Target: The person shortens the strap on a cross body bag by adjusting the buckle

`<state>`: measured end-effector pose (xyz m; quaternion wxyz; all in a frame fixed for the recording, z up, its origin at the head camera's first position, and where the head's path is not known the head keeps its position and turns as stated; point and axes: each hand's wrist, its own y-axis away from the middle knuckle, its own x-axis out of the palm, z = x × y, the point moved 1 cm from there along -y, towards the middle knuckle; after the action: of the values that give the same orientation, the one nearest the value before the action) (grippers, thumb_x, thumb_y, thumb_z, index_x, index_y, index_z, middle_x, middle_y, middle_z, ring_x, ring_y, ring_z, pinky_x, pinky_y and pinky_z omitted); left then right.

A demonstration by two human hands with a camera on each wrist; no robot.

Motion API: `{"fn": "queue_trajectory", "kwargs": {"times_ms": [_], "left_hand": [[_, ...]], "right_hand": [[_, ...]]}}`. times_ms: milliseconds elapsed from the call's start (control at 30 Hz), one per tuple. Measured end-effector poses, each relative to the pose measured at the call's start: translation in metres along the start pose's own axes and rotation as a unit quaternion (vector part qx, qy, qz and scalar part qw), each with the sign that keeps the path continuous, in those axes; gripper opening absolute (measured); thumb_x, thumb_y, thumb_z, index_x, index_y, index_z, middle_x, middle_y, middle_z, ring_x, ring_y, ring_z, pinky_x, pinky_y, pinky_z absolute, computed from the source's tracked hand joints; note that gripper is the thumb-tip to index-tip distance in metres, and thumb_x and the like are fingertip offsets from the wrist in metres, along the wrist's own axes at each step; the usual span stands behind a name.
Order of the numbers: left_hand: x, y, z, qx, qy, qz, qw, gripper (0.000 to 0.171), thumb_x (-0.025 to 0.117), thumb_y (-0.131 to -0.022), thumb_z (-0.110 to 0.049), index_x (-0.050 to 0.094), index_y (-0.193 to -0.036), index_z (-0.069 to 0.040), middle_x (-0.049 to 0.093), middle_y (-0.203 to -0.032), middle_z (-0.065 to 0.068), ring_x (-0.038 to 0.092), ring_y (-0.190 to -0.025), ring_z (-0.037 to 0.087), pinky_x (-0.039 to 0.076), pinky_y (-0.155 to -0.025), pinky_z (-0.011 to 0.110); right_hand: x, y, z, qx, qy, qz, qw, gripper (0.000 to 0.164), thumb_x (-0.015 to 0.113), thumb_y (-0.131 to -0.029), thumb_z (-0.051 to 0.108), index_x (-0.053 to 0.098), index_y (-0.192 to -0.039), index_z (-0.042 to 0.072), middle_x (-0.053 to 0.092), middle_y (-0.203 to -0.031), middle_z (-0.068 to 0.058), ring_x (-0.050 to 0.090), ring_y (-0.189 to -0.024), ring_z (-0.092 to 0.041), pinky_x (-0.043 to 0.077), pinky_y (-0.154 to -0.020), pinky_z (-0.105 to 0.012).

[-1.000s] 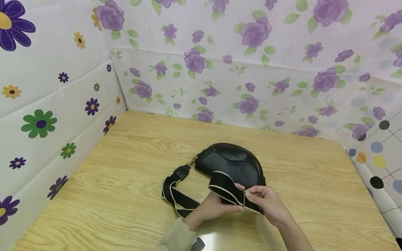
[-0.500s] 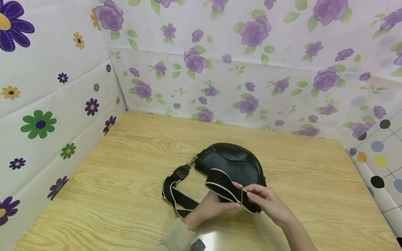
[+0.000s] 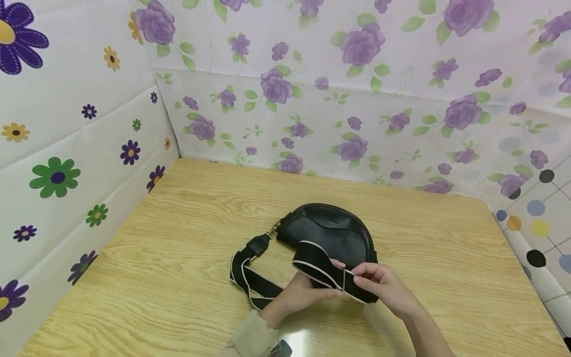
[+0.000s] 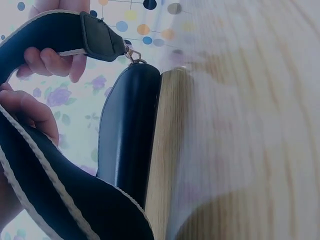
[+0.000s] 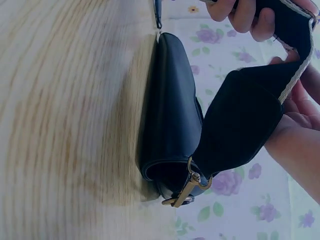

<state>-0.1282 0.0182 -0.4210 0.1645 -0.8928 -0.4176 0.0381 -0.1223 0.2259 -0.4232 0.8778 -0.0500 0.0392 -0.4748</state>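
Observation:
A black half-moon shoulder bag lies on the table in the head view, its wide black strap edged in cream. My left hand grips the strap just left of a thin metal slider buckle, thumb in front and fingers behind. The strap bulges in a loop above that hand. To the right of the buckle, my right hand pinches the strap between thumb and fingers. A brass snap hook joins the strap's leather end tab to the bag in the right wrist view.
The wood-grain table meets flowered cloth walls at the back and left. The other part of the strap lies folded left of the bag. A small dark object sits near the left sleeve.
My right hand has shifted from the buckle to the strap slightly right of it. The buckle and strap loop have moved a little left; the bag stays in place.

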Motion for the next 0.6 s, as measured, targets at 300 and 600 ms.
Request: {"fn": "queue_trajectory", "kwargs": {"times_ms": [300,600], "left_hand": [[0.0004,-0.0004,0.0003,0.001,-0.015,-0.006,0.9999,0.044,0.064,-0.076,0.01,0.048,-0.117,0.007,0.05,-0.116,0.027,0.053,-0.096,0.009,0.043,-0.085,0.028],[0.0011,-0.0015,0.0002,0.009,-0.03,0.002,0.9995,0.045,0.065,-0.076,0.008,0.048,-0.117,0.007,0.051,-0.115,0.024,0.052,-0.099,0.01,0.042,-0.087,0.03]], "right_hand": [[0.0027,-0.0011,-0.0028,-0.015,0.03,-0.033,0.999,0.015,0.05,-0.089,-0.002,0.061,-0.091,0.007,0.057,-0.082,0.006,0.048,-0.071,-0.003,0.042,-0.059,-0.019],[0.0082,-0.0035,-0.0008,-0.006,0.026,-0.066,0.997,0.016,0.052,-0.087,-0.003,0.064,-0.089,0.007,0.061,-0.084,0.006,0.052,-0.076,-0.004,0.045,-0.064,-0.019]]}}
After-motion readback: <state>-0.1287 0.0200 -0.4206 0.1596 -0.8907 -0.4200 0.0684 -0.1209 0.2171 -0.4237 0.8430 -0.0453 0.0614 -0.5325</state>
